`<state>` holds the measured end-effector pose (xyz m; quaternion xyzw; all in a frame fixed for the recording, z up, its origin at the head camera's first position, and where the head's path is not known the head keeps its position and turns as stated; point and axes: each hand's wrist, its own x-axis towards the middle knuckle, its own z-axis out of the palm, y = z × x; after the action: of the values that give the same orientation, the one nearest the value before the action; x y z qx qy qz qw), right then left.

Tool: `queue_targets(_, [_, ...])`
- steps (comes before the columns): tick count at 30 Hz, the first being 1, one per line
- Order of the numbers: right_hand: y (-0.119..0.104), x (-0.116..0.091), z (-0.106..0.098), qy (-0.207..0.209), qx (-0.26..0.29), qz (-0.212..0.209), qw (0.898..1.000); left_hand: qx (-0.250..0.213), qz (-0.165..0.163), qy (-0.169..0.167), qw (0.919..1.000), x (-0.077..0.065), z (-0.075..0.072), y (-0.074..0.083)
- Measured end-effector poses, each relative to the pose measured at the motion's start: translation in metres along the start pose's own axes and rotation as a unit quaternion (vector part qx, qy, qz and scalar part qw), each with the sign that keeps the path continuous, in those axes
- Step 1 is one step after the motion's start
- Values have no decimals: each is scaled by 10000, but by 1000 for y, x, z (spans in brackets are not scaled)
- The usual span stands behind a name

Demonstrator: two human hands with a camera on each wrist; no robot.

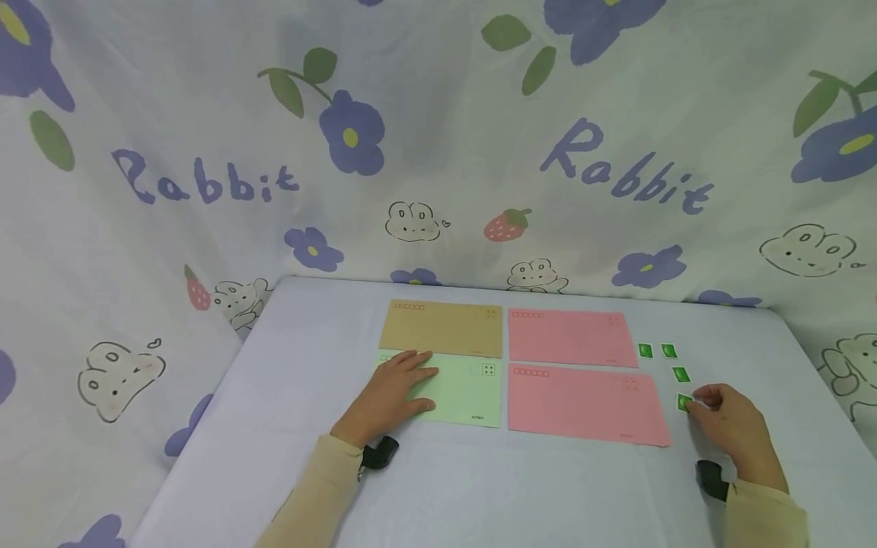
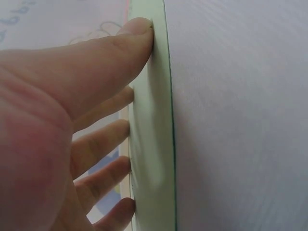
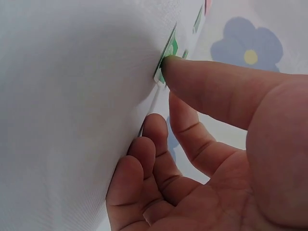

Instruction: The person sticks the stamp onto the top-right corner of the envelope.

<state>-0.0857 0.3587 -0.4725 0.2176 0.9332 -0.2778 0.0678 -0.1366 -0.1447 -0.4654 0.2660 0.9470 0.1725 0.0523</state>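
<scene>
My left hand (image 1: 389,397) lies on the light green envelope (image 1: 462,392), its fingers spread and straight. In the left wrist view the thumb (image 2: 139,36) touches the envelope near its edge. On the right, my right hand (image 1: 736,426) holds a small green stamp (image 1: 684,403) with white edges at its thumb and index finger, close to the tabletop. The right wrist view shows the thumb on that stamp (image 3: 169,50), with the index fingertip hidden behind the thumb and the other fingers curled at the cloth.
Behind the green envelope lies a tan envelope (image 1: 441,329). Two pink envelopes sit to the right, a far one (image 1: 569,336) and a near one (image 1: 582,403). Three more green stamps lie beside them: one (image 1: 645,351), another (image 1: 669,351) and a nearer one (image 1: 680,374). A patterned curtain (image 1: 438,137) hangs behind the table.
</scene>
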Motion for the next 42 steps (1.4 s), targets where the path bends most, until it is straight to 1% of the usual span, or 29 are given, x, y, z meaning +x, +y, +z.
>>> queue_targets(9, [4, 5, 2, -138, -89, 114, 9998, 22, -5, 41, 10000, 0, 1, 0])
queue_targets(19, [5, 4, -2, -349, -151, -47, 9993, 56, 4, 46, 10000, 0, 3, 0])
queue_targets(22, [4, 4, -2, -376, -131, 30, 9992, 71, 18, 60, 10000, -1, 2, 0])
queue_targets(27, [2, 4, -2, -346, -80, 170, 9992, 11, 41, 65, 10000, -2, 0, 1])
queue_targets(31, [-2, 1, -5, -303, -90, 101, 9994, -27, 37, 54, 10000, -2, -1, 1])
queue_targets(35, [-3, 0, -6, -275, -101, 146, 9995, -26, 76, 77, 9999, -2, 0, 0])
queue_targets(40, [-2, 0, -4, -220, -109, 296, 9993, -3, 45, 53, 10000, -2, 1, -1])
queue_targets(42, [-3, -1, -4, -212, -104, 297, 9993, 19, 10, 34, 10000, -2, 1, -1])
